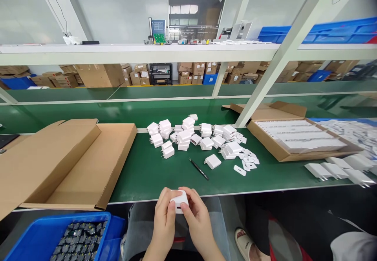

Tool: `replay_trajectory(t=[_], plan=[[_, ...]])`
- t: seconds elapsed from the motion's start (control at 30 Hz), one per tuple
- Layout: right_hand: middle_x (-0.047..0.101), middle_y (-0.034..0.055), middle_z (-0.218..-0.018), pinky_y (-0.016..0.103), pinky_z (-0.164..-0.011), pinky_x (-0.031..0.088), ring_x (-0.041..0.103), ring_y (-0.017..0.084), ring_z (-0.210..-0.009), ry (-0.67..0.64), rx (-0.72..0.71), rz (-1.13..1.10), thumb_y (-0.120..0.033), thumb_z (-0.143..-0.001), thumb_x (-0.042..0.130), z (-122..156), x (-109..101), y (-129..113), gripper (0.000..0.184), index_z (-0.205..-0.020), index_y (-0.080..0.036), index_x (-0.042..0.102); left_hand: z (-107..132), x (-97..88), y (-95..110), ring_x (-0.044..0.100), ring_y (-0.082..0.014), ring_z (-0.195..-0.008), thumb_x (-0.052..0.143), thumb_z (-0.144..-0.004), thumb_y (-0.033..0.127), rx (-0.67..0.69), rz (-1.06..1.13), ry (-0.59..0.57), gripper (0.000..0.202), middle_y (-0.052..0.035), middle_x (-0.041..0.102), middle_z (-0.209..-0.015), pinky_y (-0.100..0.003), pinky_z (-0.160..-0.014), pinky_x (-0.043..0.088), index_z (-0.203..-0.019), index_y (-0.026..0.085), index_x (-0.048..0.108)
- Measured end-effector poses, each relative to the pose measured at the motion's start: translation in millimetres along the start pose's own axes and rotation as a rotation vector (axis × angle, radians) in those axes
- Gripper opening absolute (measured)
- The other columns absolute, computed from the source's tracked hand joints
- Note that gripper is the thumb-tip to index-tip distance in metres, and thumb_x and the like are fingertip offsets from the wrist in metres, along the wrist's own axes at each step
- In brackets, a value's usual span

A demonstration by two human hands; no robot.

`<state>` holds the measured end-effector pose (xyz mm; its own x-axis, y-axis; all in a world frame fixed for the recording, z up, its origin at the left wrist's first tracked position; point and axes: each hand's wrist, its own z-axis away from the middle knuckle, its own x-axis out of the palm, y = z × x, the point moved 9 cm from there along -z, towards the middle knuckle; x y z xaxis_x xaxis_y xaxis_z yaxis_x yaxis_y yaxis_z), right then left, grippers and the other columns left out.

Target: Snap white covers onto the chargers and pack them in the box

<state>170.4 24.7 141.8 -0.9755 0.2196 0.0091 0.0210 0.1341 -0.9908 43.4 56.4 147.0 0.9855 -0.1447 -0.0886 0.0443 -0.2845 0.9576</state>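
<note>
A white charger plug body (179, 200) sits between my two hands, just in front of the table's near edge. My left hand (165, 214) grips its left side with thumb and fingers. On the other side, my right hand (196, 214) holds it the same way, thumb on its near face. A dark slot shows on the side towards me. Beyond my hands a black pen-like tool (198, 169) lies on the green table (147, 178). A single white charger (212, 161) rests near it, with a heap of white chargers (184, 137) behind. Thin white end plates (249, 161) lie to the right.
At left stands an open cardboard box (118, 167). Below it, a blue bin (107, 233) holds dark circuit parts. To the right are a carton of white pieces (279, 155) and several chargers (335, 170). A slanted post (273, 64) rises there; a person's foot (247, 245) shows below.
</note>
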Motion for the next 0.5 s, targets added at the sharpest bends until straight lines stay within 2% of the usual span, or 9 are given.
replay_trajectory(t=[0.1,0.23,0.3,0.5], plan=[[0.064,0.0055,-0.102,0.030,-0.079,0.053,0.064,0.020,-0.090,0.008,-0.027,0.022,-0.052,-0.098,0.065,-0.8,-1.6,0.9,0.036,-0.122,-0.025,0.070,1.9,1.0,0.6,0.062,-0.0265,-0.098,0.042,-0.107,0.054,-0.027,0.005,-0.010,0.047,-0.0110,0.068,-0.103,-0.035,-0.086,0.050,-0.110,0.021,0.075],[0.063,0.0053,-0.100,0.029,-0.075,0.053,0.062,0.019,-0.086,0.022,-0.041,0.032,-0.053,-0.097,0.065,-4.4,-6.9,-0.7,0.039,-0.122,-0.024,0.071,2.8,8.1,5.3,0.059,-0.0266,-0.105,0.031,-0.109,0.055,-0.075,0.045,-0.135,0.053,-0.0111,0.065,-0.112,-0.038,-0.094,0.048,-0.120,0.023,0.071],[0.063,0.0057,-0.100,0.030,-0.076,0.053,0.063,0.020,-0.087,0.015,-0.033,0.035,-0.054,-0.096,0.066,-5.2,-7.9,-1.6,0.041,-0.123,-0.023,0.071,2.7,10.4,4.7,0.058,-0.0256,-0.106,0.033,-0.109,0.053,-0.081,0.053,-0.179,0.049,-0.0102,0.063,-0.113,-0.038,-0.095,0.047,-0.122,0.024,0.069],[0.067,0.0080,-0.104,0.032,-0.082,0.058,0.067,0.021,-0.091,0.000,0.000,-0.027,-0.057,-0.099,0.061,-0.7,-5.7,-3.0,0.042,-0.119,-0.023,0.073,4.0,6.4,-5.4,0.058,-0.0235,-0.094,0.046,-0.106,0.051,-0.024,0.045,-0.096,0.040,-0.0081,0.063,-0.099,-0.034,-0.086,0.048,-0.112,0.023,0.074]])
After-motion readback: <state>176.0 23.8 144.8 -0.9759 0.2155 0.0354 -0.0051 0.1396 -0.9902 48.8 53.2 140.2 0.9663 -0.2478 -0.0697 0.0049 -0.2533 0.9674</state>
